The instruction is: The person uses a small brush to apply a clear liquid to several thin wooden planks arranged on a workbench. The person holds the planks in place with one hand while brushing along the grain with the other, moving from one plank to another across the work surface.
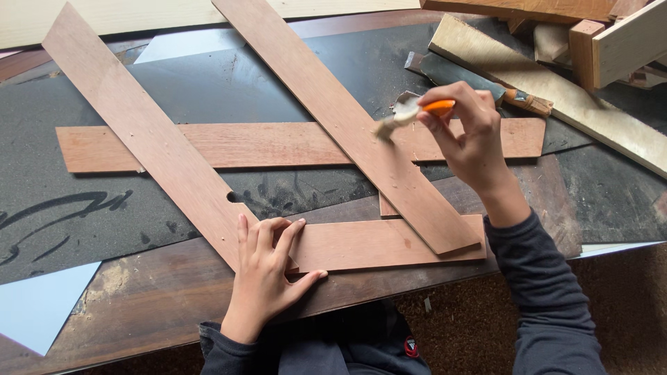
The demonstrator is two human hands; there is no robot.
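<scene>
Flatly, the left hand [267, 267] is pressed with fingers spread on the spot where a long diagonal plywood strip [146, 132] meets the short bottom strip [368, 243], near the table's [139, 305] front edge. Meanwhile the right hand [469, 135] is closed on the orange handle of a small brush [410, 111], whose pale bristles are held against a second diagonal strip [347, 118] just above its crossing with a horizontal strip [229, 146]. Rough wood offcuts [577, 76] and a chisel-like tool [479, 83] are piled at the far right.
</scene>
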